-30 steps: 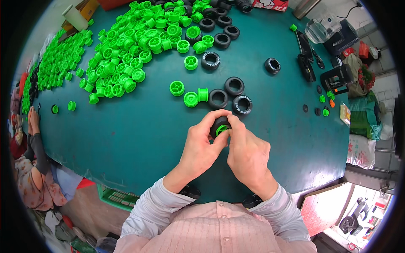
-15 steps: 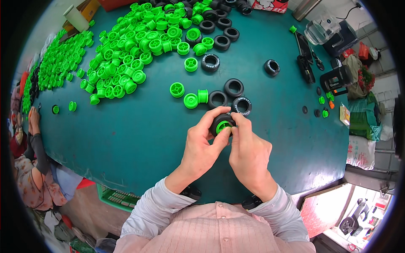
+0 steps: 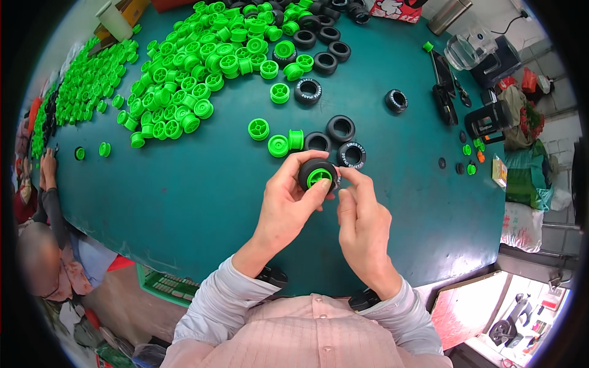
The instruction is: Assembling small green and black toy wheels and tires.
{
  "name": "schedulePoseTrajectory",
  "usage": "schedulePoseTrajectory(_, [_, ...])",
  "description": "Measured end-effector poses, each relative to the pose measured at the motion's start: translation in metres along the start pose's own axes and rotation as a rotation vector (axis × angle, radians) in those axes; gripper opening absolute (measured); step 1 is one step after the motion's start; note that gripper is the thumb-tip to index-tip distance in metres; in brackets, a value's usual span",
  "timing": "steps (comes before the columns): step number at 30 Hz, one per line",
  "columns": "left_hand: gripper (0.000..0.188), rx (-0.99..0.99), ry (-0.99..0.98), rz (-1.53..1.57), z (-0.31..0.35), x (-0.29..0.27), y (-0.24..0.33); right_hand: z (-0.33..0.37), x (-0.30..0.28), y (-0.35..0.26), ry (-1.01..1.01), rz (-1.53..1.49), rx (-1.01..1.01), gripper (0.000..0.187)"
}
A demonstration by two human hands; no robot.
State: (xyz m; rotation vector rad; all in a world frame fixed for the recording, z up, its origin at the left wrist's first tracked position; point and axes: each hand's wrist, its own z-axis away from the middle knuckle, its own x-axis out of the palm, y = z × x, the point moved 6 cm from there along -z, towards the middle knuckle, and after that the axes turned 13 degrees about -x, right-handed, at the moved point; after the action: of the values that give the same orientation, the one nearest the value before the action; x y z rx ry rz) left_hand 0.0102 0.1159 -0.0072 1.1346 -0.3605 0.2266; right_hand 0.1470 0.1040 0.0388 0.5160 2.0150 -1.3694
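Observation:
A black rubber tyre (image 3: pixel 311 166) with a green spoked rim (image 3: pixel 317 176) seated in it is held in my left hand (image 3: pixel 286 202). The left thumb presses on the rim's face and the fingers wrap behind the tyre. My right hand (image 3: pixel 365 230) is just to the right, its index fingertip at the tyre's edge, thumb apart from it, the other fingers partly curled. It grips nothing that I can see. Just beyond lie loose tyres (image 3: pixel 352 155) and several loose green rims (image 3: pixel 278 146).
A large heap of green rims (image 3: pixel 178 92) covers the far left of the green table (image 3: pixel 202 214), with tyres (image 3: pixel 325 62) beside it. A lone tyre (image 3: pixel 396 100) lies right of centre. Tools (image 3: pixel 444 101) and a black mug (image 3: pixel 488 119) stand at the right. A co-worker's hands (image 3: pixel 48 168) are at the far left.
My right hand has drawn slightly away from the rim, its thumb off it. The left hand has shifted a little left and turned the wheel, so its green face shows more.

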Motion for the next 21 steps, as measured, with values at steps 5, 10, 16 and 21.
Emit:
schedulePoseTrajectory(5, [0.040,0.060,0.047,-0.074,0.003,0.003,-0.002,0.000,0.007,-0.002,0.067,-0.060,0.028,0.024])
schedulePoseTrajectory(10, [0.040,0.125,0.093,-0.140,0.006,0.005,-0.003,-0.005,0.007,-0.007,0.057,0.097,-0.037,0.024])
schedulePoseTrajectory(16, [0.040,0.134,0.075,-0.257,0.007,0.003,0.000,-0.007,0.010,-0.009,0.059,0.221,-0.133,0.028])
schedulePoseTrajectory(21, [0.041,-0.052,-0.042,-0.350,0.003,-0.002,-0.001,-0.011,0.005,-0.017,0.006,0.359,-0.385,0.028])
